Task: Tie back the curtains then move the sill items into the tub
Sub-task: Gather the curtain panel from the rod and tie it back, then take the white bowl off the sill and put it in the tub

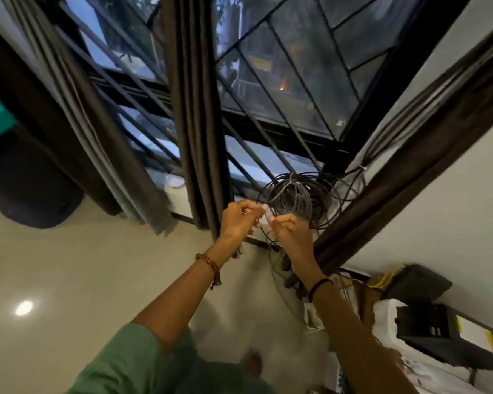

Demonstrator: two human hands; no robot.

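Three dark brown curtains hang at the barred window: a left curtain [77, 115], a gathered middle curtain [199, 132] and a right curtain [427, 155] along the white wall. A coil of dark and grey cable [293, 197] sits at the window sill [180, 199]. My left hand [236, 220] and my right hand [289, 233] are raised together just below the coil, each pinching a thin pale strand between them, beside the middle curtain's lower end. The strand is blurred and what it belongs to is unclear.
A small clear dish [174, 181] rests on the sill behind the middle curtain. A dark round container [26, 189] stands on the pale floor at left. Black boxes [444, 336], papers and yellow wires are piled at the lower right by the wall.
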